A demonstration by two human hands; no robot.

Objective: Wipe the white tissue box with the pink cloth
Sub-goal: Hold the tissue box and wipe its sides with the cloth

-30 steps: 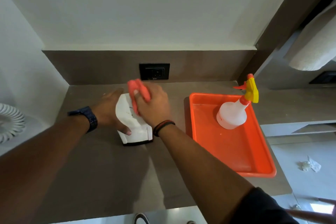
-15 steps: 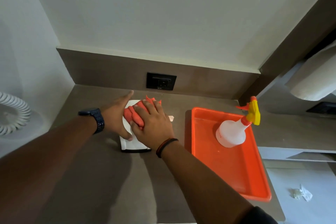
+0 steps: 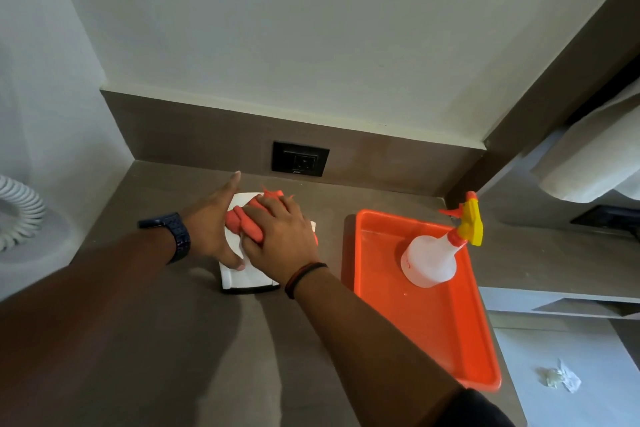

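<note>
The white tissue box (image 3: 246,277) lies flat on the brown counter, near the back wall. My right hand (image 3: 282,241) presses the bunched pink cloth (image 3: 242,221) down on the box's top, and the cloth bulges out at the left and far side of my fingers. My left hand (image 3: 211,227) rests against the box's left side, thumb on its near corner, fingers stretched toward the wall. Most of the box's top is hidden under the two hands.
An orange tray (image 3: 446,329) lies right of the box, with a white spray bottle (image 3: 433,258) with a yellow trigger in its far end. A black wall socket (image 3: 300,158) sits behind the box. A coiled white cord (image 3: 19,210) hangs at left. Crumpled tissue (image 3: 557,381) lies on the floor.
The box went from tilted up on its edge to lying flat. My right hand and the cloth moved from its raised far end onto its top. The view tilted upward.
</note>
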